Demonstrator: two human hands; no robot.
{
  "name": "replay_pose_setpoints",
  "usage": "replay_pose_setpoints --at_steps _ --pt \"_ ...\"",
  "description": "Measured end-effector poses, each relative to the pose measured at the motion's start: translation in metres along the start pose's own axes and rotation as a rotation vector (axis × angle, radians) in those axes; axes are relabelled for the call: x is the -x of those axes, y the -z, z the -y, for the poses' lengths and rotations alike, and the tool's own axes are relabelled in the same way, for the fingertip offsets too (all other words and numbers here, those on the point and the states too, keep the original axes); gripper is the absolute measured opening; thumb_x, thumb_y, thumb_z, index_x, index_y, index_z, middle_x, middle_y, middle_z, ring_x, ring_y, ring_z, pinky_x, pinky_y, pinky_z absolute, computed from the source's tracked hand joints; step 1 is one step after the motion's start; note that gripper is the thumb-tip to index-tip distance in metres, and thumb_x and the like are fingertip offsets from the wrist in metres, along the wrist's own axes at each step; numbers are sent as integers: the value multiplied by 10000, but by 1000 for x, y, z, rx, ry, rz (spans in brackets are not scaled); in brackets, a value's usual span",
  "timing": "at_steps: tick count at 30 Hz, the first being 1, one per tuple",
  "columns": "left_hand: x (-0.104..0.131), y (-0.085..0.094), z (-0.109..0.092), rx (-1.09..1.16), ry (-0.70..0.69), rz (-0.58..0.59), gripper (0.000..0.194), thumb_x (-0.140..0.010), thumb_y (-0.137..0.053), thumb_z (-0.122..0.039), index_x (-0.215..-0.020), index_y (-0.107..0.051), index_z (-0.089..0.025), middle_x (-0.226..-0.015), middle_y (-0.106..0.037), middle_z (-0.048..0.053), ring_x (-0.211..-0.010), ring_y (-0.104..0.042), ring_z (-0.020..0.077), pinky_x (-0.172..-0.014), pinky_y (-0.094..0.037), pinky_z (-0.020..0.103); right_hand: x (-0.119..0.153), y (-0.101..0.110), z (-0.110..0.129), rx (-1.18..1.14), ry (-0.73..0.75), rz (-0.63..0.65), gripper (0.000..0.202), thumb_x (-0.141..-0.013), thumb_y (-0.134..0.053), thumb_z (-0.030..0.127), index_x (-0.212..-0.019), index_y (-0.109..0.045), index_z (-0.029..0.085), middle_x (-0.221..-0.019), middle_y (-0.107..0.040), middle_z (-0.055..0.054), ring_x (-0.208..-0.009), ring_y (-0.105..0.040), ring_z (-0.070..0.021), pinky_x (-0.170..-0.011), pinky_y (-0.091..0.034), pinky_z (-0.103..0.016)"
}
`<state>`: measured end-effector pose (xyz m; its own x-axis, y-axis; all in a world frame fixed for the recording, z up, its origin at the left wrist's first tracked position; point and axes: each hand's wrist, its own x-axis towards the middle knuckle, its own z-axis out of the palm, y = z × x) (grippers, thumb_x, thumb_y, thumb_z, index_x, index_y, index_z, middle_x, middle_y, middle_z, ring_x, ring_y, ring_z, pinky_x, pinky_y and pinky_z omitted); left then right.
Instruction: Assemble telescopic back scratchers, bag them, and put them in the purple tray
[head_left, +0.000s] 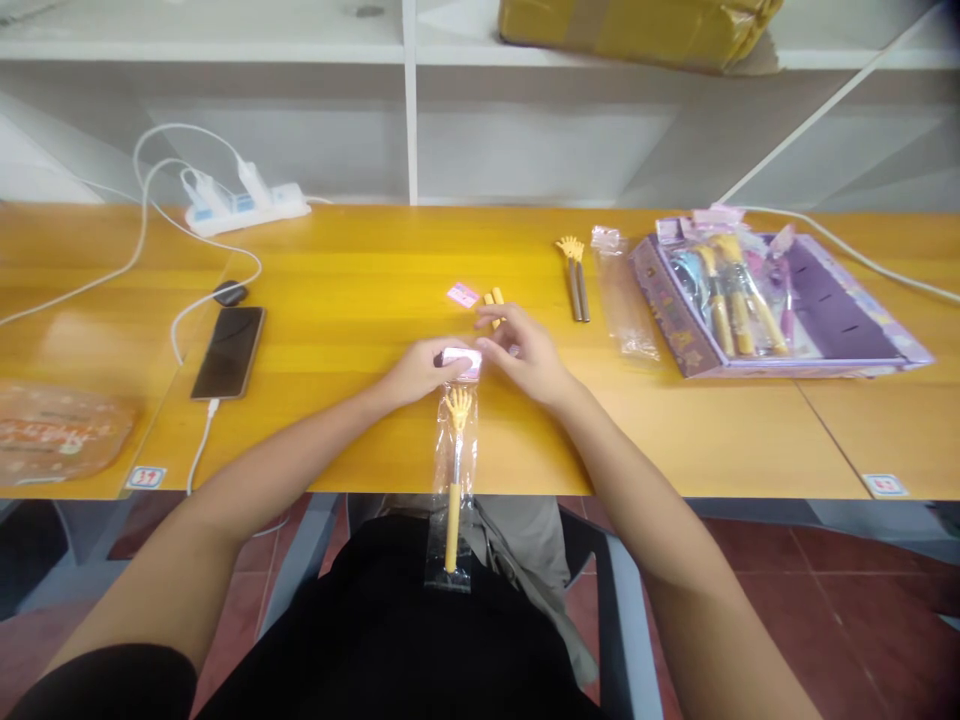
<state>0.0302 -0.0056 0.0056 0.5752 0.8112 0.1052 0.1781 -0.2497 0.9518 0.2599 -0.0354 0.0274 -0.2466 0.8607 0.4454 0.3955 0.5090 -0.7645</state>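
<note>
The bagged hand-shaped back scratcher (454, 505) extends toward your lap from your left hand (427, 372), which pinches its header card (465, 363). Your right hand (531, 355), thumb and fingers apart, is just beside; contact is unclear. Beyond its fingertips lies a pink card (463, 294); rightward, a purple display box (847, 300).

Single view, head-worn. Looks forward and steeply down from above the wearer's lap (517, 540); hands (532, 355) mid-frame, at close range. Desk (360, 290) spans the full width; white shelf (225, 35) along top edge, red floor (765, 565) low at both sides.
</note>
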Motion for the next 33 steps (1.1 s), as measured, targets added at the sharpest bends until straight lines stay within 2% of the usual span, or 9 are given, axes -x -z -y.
replay_pose_setpoints --at_steps 4,7,9,13,18,20,24,29,33 --pt "1 -5 2 93 -4 -22 333 -934 -767 -354 -1201 -662 -185 -1165 -776 93 -1010 -735 205 -918 -564 351 -2 -4 -6 -58 -101 -47 229 -1013 -734 461 -983 -755 235 -840 -701 -17 -719 -605 -165 -675 -499 -317" --pt "5 -10 2 184 -17 -79 548 -926 -810 -353 -1347 -476 -247 -1163 -739 66 -954 -738 178 -859 -575 320 -2 -5 -10 -127 -159 -119 276 -997 -740 509 -977 -751 234 -845 -705 -14 -697 -592 -156 -635 -491 -302" --pt "8 -13 1 156 -57 -72 625 -925 -826 -355 -1384 -408 -277 -1209 -714 65 -927 -730 165 -827 -572 307 -2 -5 -13 -130 -173 -149 289 -982 -749 523 -971 -752 234 -836 -702 -11 -692 -584 -153 -623 -489 -297" --pt "12 -13 0 -12 -114 -16 592 -956 -793 -329 -1435 -447 -288 -1277 -700 89 -938 -711 173 -825 -568 316 -2 -4 -18 -116 -192 -166 329 -975 -747 561 -959 -753 232 -822 -703 -16 -675 -571 -151 -606 -494 -296" --pt "12 -10 -3 -101 -164 -18 569 -967 -773 -322 -1483 -534 -292 -1408 -677 117 -1058 -710 213 -885 -566 331 -2 -4 -18 -124 -200 -170 350 -974 -738 584 -950 -747 234 -807 -695 -11 -655 -572 -151 -581 -478 -286" --pt "11 -10 -5 -132 -157 -17 551 -976 -764 -333 -1485 -558 -281 -1358 -697 109 -988 -702 198 -865 -558 331 -2 -3 -16 -122 -204 -175 329 -976 -742 561 -946 -746 234 -805 -694 -5 -643 -569 -147 -595 -475 -291" --pt "10 -11 -5 -157 -115 -3 507 -988 -739 -349 -1455 -570 -244 -1097 -722 48 -795 -653 154 -777 -535 311 -3 -1 -12 -80 -179 -194 291 -968 -761 520 -926 -753 233 -800 -697 -2 -660 -572 -150 -634 -474 -300" --pt "8 -9 -7 -187 -110 -2 372 -995 -705 -328 -1347 -636 -228 -1036 -711 28 -770 -634 139 -755 -523 287 -3 -2 -13 -54 -171 -194 297 -975 -759 523 -926 -752 231 -812 -706 -5 -683 -588 -158 -669 -493 -311" --pt "8 -9 -9 -108 -96 0 524 -998 -713 -323 -1505 -591 -276 -1017 -726 22 -723 -615 130 -723 -513 284 -3 -1 -14 -44 -156 -195 307 -994 -741 544 -938 -753 242 -823 -692 -12 -717 -599 -173 -692 -505 -326"
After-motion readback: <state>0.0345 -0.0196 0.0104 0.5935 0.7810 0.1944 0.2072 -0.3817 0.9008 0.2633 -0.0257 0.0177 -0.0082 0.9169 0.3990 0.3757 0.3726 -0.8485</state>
